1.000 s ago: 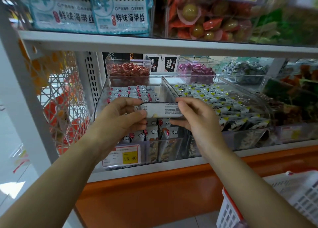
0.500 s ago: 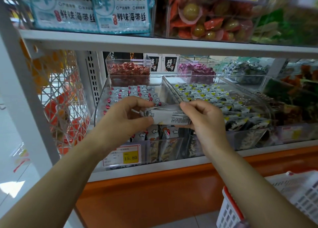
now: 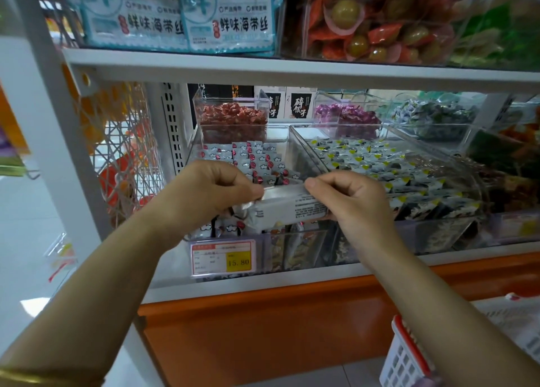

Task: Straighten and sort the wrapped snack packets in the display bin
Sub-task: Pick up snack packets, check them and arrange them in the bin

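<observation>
A clear plastic display bin [image 3: 280, 136] on the middle shelf holds rows of small white wrapped snack packets [image 3: 257, 155] with red and cloud prints. Over the bin's front end, both hands hold one white snack packet [image 3: 289, 208] with its printed back facing me. My left hand [image 3: 210, 191] pinches its left sealed end. My right hand [image 3: 347, 199] pinches its upper right edge with thumb and fingers curled round it. More packets lie loosely under the held one, partly hidden by my hands.
A second clear bin [image 3: 438, 164] of yellow-and-black packets sits right of it. Smaller bins of red [image 3: 230, 117] and purple [image 3: 344, 115] candies stand behind. A price label [image 3: 223, 258] fronts the bin. The upper shelf edge [image 3: 292, 68] hangs overhead. A white and red basket [image 3: 409, 354] stands lower right.
The packet has dropped lower toward the bin's front and tilted slightly, left end down. Both hands stayed pinched on its ends and moved down with it.
</observation>
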Action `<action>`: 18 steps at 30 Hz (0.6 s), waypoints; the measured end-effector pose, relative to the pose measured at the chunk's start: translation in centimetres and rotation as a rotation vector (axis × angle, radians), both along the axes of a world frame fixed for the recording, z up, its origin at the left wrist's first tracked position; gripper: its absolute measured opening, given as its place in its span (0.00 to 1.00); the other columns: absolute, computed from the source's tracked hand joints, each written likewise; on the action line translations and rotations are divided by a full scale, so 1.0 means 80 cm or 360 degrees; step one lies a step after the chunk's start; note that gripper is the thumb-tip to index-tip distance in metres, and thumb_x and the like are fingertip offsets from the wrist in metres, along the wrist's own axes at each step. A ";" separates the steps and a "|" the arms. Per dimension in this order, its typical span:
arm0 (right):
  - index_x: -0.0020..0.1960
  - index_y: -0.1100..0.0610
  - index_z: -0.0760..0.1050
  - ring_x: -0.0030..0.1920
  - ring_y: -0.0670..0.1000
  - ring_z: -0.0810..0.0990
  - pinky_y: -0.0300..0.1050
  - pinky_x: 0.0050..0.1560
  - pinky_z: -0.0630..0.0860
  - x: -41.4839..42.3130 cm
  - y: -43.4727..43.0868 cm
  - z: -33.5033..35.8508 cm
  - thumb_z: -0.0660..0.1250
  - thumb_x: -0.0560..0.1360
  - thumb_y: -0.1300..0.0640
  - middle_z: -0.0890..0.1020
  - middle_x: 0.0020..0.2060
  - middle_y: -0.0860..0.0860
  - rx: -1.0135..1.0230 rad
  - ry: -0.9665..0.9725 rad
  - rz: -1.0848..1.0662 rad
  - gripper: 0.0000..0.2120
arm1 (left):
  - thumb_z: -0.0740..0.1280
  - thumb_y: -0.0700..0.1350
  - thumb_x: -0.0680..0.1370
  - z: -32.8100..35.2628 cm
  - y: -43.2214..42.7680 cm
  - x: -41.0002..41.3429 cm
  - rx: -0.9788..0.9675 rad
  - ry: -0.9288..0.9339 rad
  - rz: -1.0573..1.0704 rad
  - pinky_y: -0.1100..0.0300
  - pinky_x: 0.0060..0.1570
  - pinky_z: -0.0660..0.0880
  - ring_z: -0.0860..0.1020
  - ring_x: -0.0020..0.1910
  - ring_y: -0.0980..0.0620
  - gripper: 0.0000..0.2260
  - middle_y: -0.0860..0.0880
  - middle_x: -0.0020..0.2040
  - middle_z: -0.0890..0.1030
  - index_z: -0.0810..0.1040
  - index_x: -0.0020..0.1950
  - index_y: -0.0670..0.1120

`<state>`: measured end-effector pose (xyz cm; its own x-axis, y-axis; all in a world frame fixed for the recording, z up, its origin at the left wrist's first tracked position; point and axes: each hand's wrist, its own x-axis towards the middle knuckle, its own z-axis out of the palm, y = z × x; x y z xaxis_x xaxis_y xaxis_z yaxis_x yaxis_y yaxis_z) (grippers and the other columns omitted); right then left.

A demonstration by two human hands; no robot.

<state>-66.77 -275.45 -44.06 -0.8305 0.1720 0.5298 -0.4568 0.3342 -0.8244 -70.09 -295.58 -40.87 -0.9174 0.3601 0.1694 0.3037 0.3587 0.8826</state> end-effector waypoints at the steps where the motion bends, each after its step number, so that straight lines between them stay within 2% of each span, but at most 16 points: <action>1: 0.36 0.56 0.81 0.38 0.62 0.78 0.60 0.38 0.77 0.000 -0.001 0.000 0.69 0.73 0.58 0.80 0.33 0.61 -0.0018 -0.0012 0.0007 0.08 | 0.70 0.54 0.64 0.001 -0.002 -0.001 0.0009 -0.0029 -0.0011 0.66 0.34 0.78 0.80 0.35 0.50 0.12 0.49 0.39 0.84 0.83 0.37 0.47; 4: 0.35 0.54 0.81 0.39 0.62 0.79 0.63 0.40 0.77 -0.001 -0.003 0.000 0.69 0.74 0.58 0.80 0.33 0.59 -0.0068 -0.0050 0.0013 0.09 | 0.69 0.52 0.63 0.002 -0.001 -0.001 0.0086 -0.0113 -0.0018 0.71 0.28 0.73 0.75 0.26 0.61 0.12 0.53 0.30 0.81 0.83 0.36 0.44; 6: 0.35 0.54 0.81 0.40 0.62 0.80 0.64 0.40 0.77 -0.002 -0.004 -0.001 0.69 0.74 0.58 0.81 0.33 0.58 -0.0109 -0.0060 -0.0008 0.09 | 0.69 0.52 0.64 0.002 0.001 -0.002 0.0182 -0.0176 -0.0022 0.70 0.30 0.74 0.77 0.27 0.60 0.15 0.53 0.30 0.82 0.82 0.39 0.41; 8: 0.36 0.57 0.80 0.41 0.64 0.79 0.66 0.41 0.77 -0.003 -0.004 -0.003 0.68 0.74 0.58 0.80 0.35 0.62 -0.0161 -0.0047 -0.0035 0.09 | 0.67 0.53 0.65 0.002 0.002 0.000 0.0288 -0.0227 -0.0061 0.69 0.34 0.76 0.81 0.31 0.57 0.19 0.50 0.34 0.83 0.81 0.43 0.38; 10: 0.36 0.59 0.79 0.42 0.68 0.78 0.68 0.42 0.76 -0.004 -0.005 -0.005 0.68 0.74 0.57 0.78 0.37 0.67 -0.0212 -0.0037 -0.0041 0.10 | 0.67 0.56 0.64 0.002 0.006 0.002 0.0221 -0.0171 -0.0108 0.66 0.36 0.79 0.82 0.38 0.56 0.19 0.51 0.40 0.84 0.81 0.47 0.45; 12: 0.36 0.59 0.79 0.43 0.69 0.78 0.69 0.43 0.76 -0.004 -0.007 -0.006 0.68 0.74 0.57 0.78 0.38 0.67 -0.0254 -0.0067 -0.0024 0.09 | 0.69 0.58 0.63 -0.001 0.011 0.005 0.0028 -0.0064 -0.0112 0.65 0.38 0.80 0.81 0.40 0.55 0.18 0.51 0.45 0.82 0.79 0.49 0.53; 15: 0.35 0.57 0.80 0.41 0.62 0.82 0.61 0.41 0.81 -0.004 -0.005 -0.004 0.68 0.75 0.58 0.81 0.34 0.59 -0.0296 -0.0166 0.0063 0.10 | 0.72 0.48 0.69 -0.003 0.016 0.006 -0.0036 0.0033 -0.0095 0.70 0.30 0.74 0.79 0.35 0.58 0.11 0.50 0.44 0.80 0.77 0.50 0.53; 18: 0.35 0.56 0.81 0.38 0.55 0.84 0.48 0.33 0.82 -0.003 0.002 0.000 0.66 0.75 0.59 0.83 0.33 0.54 -0.0304 -0.0289 0.0205 0.12 | 0.71 0.43 0.71 -0.003 0.015 0.005 0.0031 0.0029 -0.0097 0.70 0.30 0.74 0.80 0.35 0.59 0.09 0.51 0.41 0.82 0.78 0.50 0.52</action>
<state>-67.02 -275.27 -44.07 -0.9303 0.1412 0.3386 -0.3245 0.1137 -0.9390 -69.67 -294.41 -41.07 -0.8905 0.4117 0.1935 0.3408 0.3220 0.8833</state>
